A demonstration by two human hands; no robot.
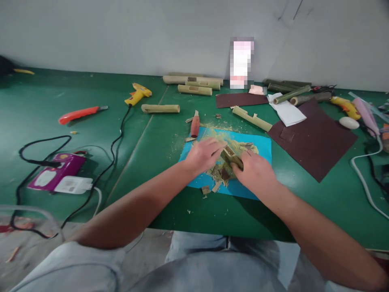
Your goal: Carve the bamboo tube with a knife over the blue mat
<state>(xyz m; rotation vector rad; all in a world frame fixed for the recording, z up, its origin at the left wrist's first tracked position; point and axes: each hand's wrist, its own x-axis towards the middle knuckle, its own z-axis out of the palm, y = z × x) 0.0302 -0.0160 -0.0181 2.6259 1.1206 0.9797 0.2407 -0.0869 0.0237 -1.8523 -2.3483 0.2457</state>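
My right hand point(257, 166) is closed round a short bamboo tube point(233, 153) with a rectangular opening cut in its upper side. The tube is tilted above a blue sheet point(263, 144). At the tube's far left end is my left hand point(205, 155), its fingers bent together; whatever they pinch is too small to make out. Pale shavings and brown scraps point(224, 174) lie on the sheet beneath both hands. Just beyond my left hand rests a wooden-handled blade tool point(195, 125).
Bamboo tubes point(194, 90) lie along the wall, with another cut piece point(252, 118) nearer. Brown sandpaper sheets point(316, 138) are at right. Leftward are a yellow glue gun point(138, 94), a red-handled cutter point(82, 114) and a purple power strip point(57, 172) with cables. A blurred-out upright screen point(241, 63) leans on the wall.
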